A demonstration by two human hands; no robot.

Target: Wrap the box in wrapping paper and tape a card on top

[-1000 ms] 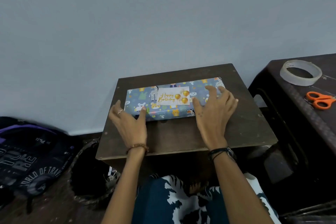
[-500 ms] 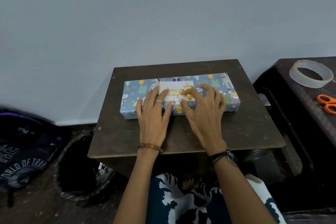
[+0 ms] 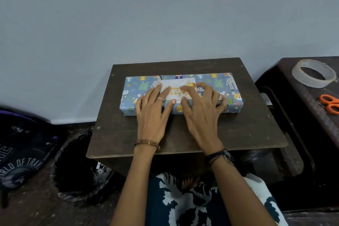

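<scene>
A flat box wrapped in blue animal-print paper [image 3: 229, 88] lies across the middle of a small dark wooden table [image 3: 238, 130]. On the box's top sits a white "Happy Birthday" card [image 3: 176, 83] with gold lettering and balloons. My left hand [image 3: 153, 113] lies on the box with its fingers spread flat over the card's left part. Beside it, my right hand [image 3: 200, 112] presses fingertips onto the card's right part, thumb near the card's lower edge. Both hands cover much of the card.
A roll of clear tape [image 3: 314, 73] and orange-handled scissors [image 3: 330, 103] lie on a dark side table [image 3: 286, 86] at the right. A dark backpack [image 3: 20, 152] and a black plastic bag [image 3: 80, 170] sit on the floor at the left. A plain wall stands behind.
Both hands moved from the box's ends to its middle and now rest on the card. The box sits a little farther from the table's front edge.
</scene>
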